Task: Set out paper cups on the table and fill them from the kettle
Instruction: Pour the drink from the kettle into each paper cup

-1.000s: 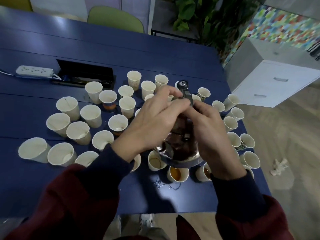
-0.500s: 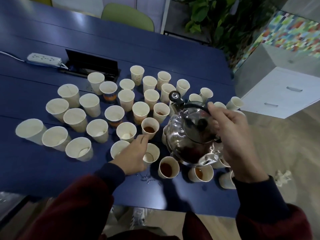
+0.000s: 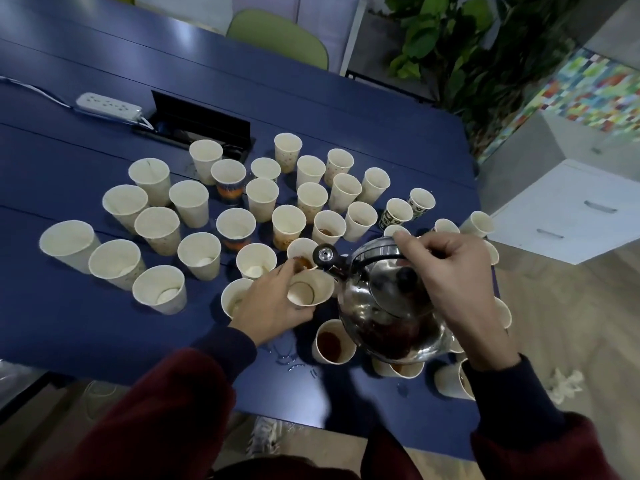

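Several paper cups stand on the blue table (image 3: 346,109). My right hand (image 3: 450,282) grips the handle of the steel kettle (image 3: 384,317), held above the near cups with its spout (image 3: 325,256) pointing left. My left hand (image 3: 273,304) holds a tilted paper cup (image 3: 308,289) just below the spout; it looks nearly empty. A cup with dark tea (image 3: 330,341) stands under the kettle. Other near cups (image 3: 407,368) also hold tea, partly hidden by the kettle.
A white power strip (image 3: 109,105) and a black cable box (image 3: 204,124) lie at the back left. A green chair (image 3: 280,38), a plant (image 3: 460,46) and a white drawer unit (image 3: 568,209) surround the table. Crumpled tissue (image 3: 564,384) lies on the floor.
My left hand let go of the kettle, dropped to the near cups and took hold of one. The kettle moved right and lower, its spout now over that cup.
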